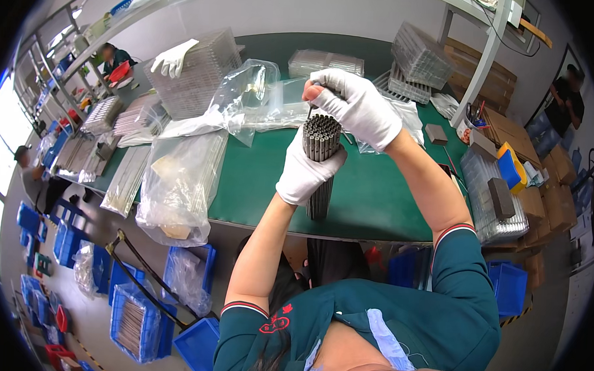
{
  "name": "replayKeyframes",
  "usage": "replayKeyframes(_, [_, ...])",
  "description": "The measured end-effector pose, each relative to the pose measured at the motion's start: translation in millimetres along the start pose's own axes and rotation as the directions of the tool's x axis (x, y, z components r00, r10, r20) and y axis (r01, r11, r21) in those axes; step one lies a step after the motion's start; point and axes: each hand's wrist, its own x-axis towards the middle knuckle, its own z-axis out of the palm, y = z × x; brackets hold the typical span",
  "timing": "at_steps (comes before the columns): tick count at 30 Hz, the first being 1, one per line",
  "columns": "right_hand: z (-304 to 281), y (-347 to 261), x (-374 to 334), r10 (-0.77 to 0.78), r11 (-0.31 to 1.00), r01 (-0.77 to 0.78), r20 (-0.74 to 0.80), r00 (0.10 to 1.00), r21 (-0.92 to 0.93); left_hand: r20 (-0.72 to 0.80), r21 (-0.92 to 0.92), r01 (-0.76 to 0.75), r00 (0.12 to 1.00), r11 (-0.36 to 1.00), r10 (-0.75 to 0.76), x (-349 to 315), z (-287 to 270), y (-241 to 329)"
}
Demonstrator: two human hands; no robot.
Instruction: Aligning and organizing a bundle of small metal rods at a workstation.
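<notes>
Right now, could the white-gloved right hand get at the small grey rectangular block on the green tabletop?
Probably yes: the block lies uncovered, though the right hand seems to be pinching a thin dark rod.

- We see a white glove (174, 59) lying on stacked clear trays (199, 75).
- We have brown cardboard boxes (558, 209) at far right.
- We notice blue bins (198, 346) at lower left.

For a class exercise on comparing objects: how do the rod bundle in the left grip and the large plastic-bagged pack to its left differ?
Pose: the rod bundle is roughly upright; the bagged pack lies down.
Covering: the bundle's visible part has no bag; the pack is in clear plastic.
Colour: the bundle is dark grey; the pack looks pale.
Shared: both are at the green table.
</notes>
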Motion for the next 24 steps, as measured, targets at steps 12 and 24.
replayKeyframes(12, [2.6,-2.4,-1.6,0.014,1.0,-0.014,0.024,1.0,0.004,0.007,0.011,0.027,1.0,1.0,-0.027,0.0,-0.3,3.3])
replayKeyframes(24, [1.3,-7.2,-5.4,-0.049,0.999,0.049,0.027,0.998,0.019,0.001,0.058,-0.001,1.0,0.998,0.001,2.5,0.5,2.7])
